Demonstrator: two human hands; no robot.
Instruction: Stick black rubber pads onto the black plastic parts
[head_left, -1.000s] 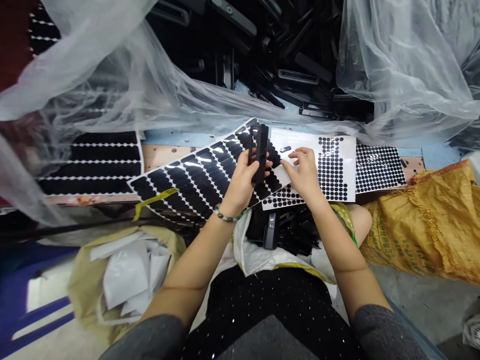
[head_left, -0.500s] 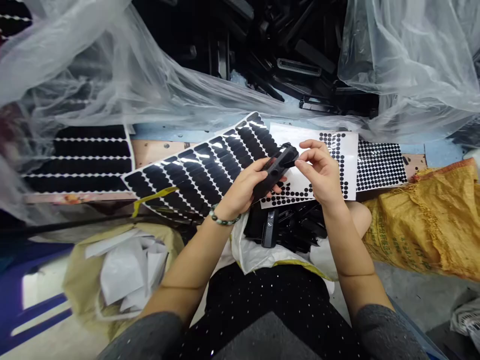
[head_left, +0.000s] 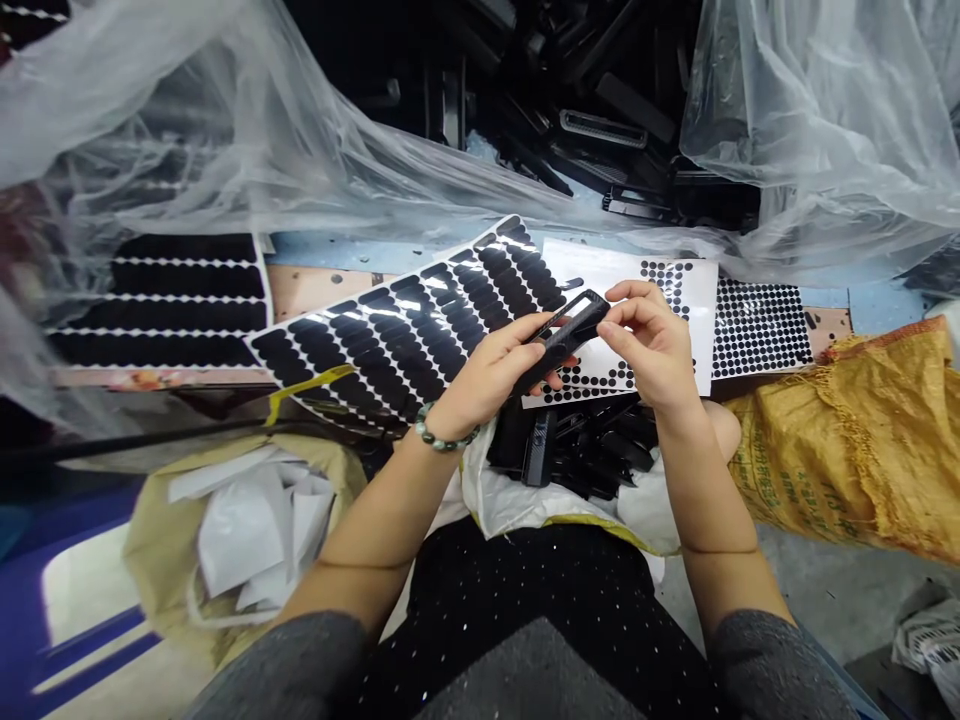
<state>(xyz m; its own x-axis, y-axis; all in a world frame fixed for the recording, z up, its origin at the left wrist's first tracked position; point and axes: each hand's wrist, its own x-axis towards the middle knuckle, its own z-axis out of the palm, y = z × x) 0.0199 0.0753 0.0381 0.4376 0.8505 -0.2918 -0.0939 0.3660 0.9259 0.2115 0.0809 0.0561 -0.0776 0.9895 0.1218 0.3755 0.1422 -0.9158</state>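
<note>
A long black plastic part (head_left: 566, 335) lies slantwise in my left hand (head_left: 499, 370), whose fingers wrap round its lower end. My right hand (head_left: 649, 340) is at the part's upper right end, thumb and forefinger pinched together there; whether something small is between them cannot be made out. Behind the part lie a sheet of black oval stickers (head_left: 405, 335) and a white sheet with black round dots (head_left: 600, 260). Below my hands, an open white sack (head_left: 495, 500) holds several black parts (head_left: 538, 450).
Many black parts (head_left: 604, 130) are heaped at the back between sheets of clear plastic (head_left: 832, 130). A beige bag (head_left: 161, 560) with white paper stands at the lower left, a yellow woven sack (head_left: 847, 440) at the right. More dotted stickers (head_left: 761, 325) lie right of centre.
The black part has been turned in my left hand, so a different, longer face with a slot shows. My right hand has shifted slightly right and stays at its end.
</note>
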